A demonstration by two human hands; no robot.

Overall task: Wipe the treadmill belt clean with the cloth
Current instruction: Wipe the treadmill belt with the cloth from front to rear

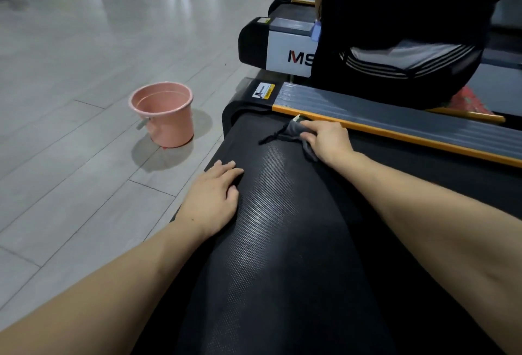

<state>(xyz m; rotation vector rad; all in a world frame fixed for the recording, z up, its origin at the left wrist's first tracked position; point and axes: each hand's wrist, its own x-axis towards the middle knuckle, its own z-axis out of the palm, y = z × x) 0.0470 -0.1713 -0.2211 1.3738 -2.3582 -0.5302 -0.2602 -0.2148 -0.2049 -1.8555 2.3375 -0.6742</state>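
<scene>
The black textured treadmill belt (pixel 282 227) runs from the bottom of the view up toward the middle. A dark grey cloth (pixel 291 132) lies bunched on the belt near its far end, beside the orange-edged side rail (pixel 395 125). My right hand (pixel 327 139) presses down on the cloth with its fingers laid over it. Flat on the belt's left edge rests my left hand (pixel 214 199), fingers straight and holding nothing.
A pink bucket (pixel 163 113) stands on the grey tiled floor to the left of the treadmill. A person in dark clothes (pixel 401 29) crouches just beyond the side rail. More treadmills (pixel 282 49) stand in a row behind.
</scene>
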